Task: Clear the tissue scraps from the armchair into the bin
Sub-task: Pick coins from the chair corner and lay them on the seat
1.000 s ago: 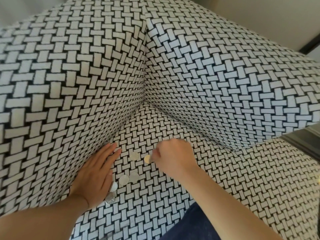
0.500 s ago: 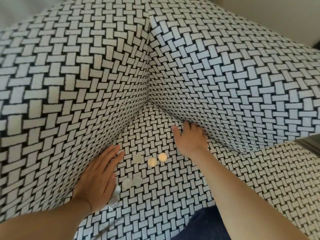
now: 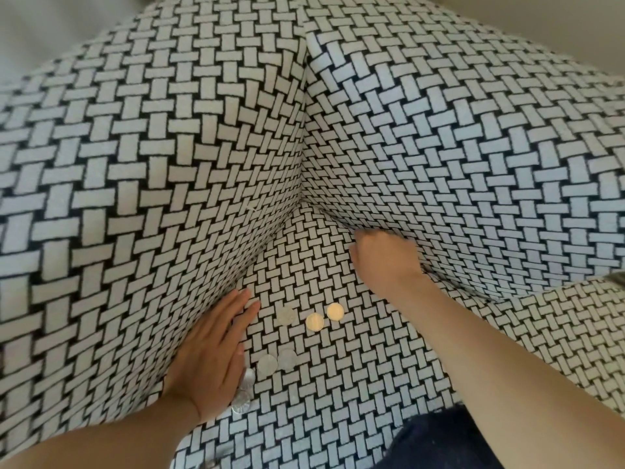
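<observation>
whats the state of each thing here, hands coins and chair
left hand: flat, fingers straight, resting on the seat, holding nothing
right hand: fingers pushed into the gap beside the seat, tips hidden
gold coins: two, flat and loose on the seat
silver coins: flat on the seat, some partly under the left hand
armchair: no tissue scraps plainly visible

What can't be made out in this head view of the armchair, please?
All in the head view:
- Right hand: fingertips tucked into the seam under the right panel and blurred; anything held is hidden.
- Silvery coins by the left hand: partly covered by its edge.
- White speck on the left panel: too small to call tissue.
- Bin: outside the frame.
</observation>
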`<state>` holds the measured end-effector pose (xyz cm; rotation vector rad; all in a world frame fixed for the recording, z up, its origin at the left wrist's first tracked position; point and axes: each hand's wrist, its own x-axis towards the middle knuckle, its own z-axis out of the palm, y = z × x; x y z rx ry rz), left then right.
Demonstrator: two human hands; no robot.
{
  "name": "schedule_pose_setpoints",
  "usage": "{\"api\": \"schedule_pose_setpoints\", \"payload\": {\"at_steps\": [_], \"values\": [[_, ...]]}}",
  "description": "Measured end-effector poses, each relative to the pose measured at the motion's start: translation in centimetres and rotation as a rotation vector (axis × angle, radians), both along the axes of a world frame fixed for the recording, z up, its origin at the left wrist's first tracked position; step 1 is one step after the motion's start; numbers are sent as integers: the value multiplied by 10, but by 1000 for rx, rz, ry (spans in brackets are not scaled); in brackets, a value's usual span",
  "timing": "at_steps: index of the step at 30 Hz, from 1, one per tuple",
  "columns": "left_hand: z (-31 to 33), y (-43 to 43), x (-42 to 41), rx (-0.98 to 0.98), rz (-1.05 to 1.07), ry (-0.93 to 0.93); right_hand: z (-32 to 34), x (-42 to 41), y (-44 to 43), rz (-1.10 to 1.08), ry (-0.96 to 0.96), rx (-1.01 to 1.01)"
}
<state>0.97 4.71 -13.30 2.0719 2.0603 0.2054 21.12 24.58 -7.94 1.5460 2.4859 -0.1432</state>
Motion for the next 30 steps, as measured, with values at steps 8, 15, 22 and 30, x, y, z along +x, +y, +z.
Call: {"api": "schedule_pose_setpoints", "payload": {"at_steps": [8,15,22,30], "values": [[-2,-1,-1,-3,-2,-22,-17,-39,26,-180,203,-345],[-3,0,-2,-6,-14,-27,-14,-34,29,-158,275,-504],[-4,0,-3,2,-16,-41,-7,49,-5,-138,350,-349],[-2,-1,-1,29,-18,-26,1,109,-39,-390,-215,-225]]}}
